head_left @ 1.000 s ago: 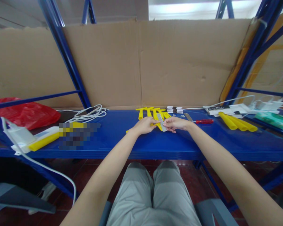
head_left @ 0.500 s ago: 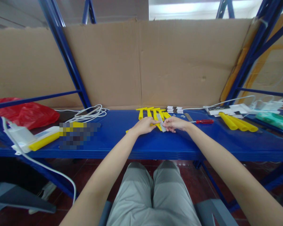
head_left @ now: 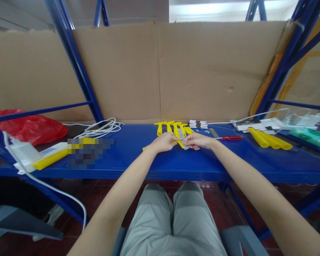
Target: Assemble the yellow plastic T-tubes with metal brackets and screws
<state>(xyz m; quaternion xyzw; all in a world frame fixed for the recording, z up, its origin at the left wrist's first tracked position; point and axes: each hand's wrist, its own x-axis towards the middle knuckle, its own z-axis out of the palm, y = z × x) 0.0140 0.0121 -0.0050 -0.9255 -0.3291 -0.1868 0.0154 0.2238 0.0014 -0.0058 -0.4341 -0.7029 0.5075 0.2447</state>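
On the blue table [head_left: 138, 163], my left hand [head_left: 164, 142] is closed round a yellow plastic part [head_left: 180, 143], whose end sticks out past the fingers. Close to its right, my right hand [head_left: 196, 141] pinches a flat grey metal strip [head_left: 181, 135]. The strip lies slanted at the tip of the yellow part; whether they touch is too small to tell. Several yellow T-shaped pieces [head_left: 159, 128] lie just behind my hands. Near them are a stack of white and black pieces [head_left: 198, 124] and some tiny white bits [head_left: 207, 132].
A red-handled screwdriver [head_left: 231, 138] and yellow tubes [head_left: 268, 138] lie to the right. White cables [head_left: 106, 128], a red bag [head_left: 34, 129] and a white adapter [head_left: 25, 151] are on the left. Cardboard [head_left: 117, 74] stands behind, between blue posts.
The grey strip has shifted slightly and tilts a little more in my right hand. My left hand stays in nearly the same place.
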